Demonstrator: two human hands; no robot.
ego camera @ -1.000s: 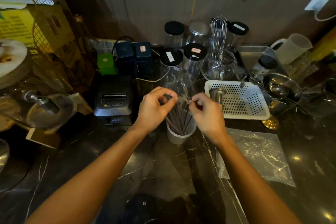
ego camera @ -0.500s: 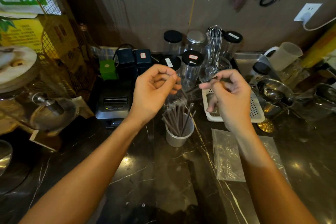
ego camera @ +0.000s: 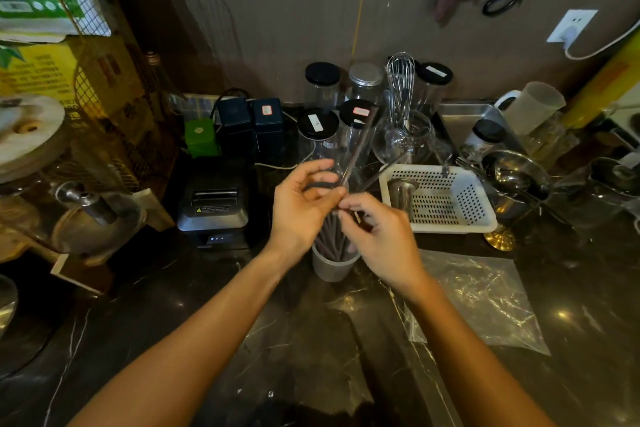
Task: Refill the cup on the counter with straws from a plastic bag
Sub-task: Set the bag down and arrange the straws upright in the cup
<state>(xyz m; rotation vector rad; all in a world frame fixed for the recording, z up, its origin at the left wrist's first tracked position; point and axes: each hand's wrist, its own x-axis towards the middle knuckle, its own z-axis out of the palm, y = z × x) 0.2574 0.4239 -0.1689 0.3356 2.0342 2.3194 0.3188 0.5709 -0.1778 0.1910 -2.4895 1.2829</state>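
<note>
A small grey cup (ego camera: 333,266) stands on the dark marble counter with several dark wrapped straws (ego camera: 330,240) upright in it. Directly above the cup my left hand (ego camera: 300,204) and my right hand (ego camera: 381,236) meet fingertip to fingertip. My left hand pinches a dark straw (ego camera: 358,146) that points up and away toward the jars. My right hand pinches the lower end of the same straw or its wrapper; I cannot tell which. A flat clear plastic bag (ego camera: 481,298) lies on the counter to the right of the cup.
A white perforated basket (ego camera: 446,198) with a metal strainer sits right of my hands. Black-lidded glass jars (ego camera: 318,130) and a whisk (ego camera: 401,80) stand behind. A black receipt printer (ego camera: 214,203) is on the left, metal bowls (ego camera: 512,180) on the right.
My hands were apart above the cup half a second ago; they have come together over it. The straw now sticks up from my left fingers.
</note>
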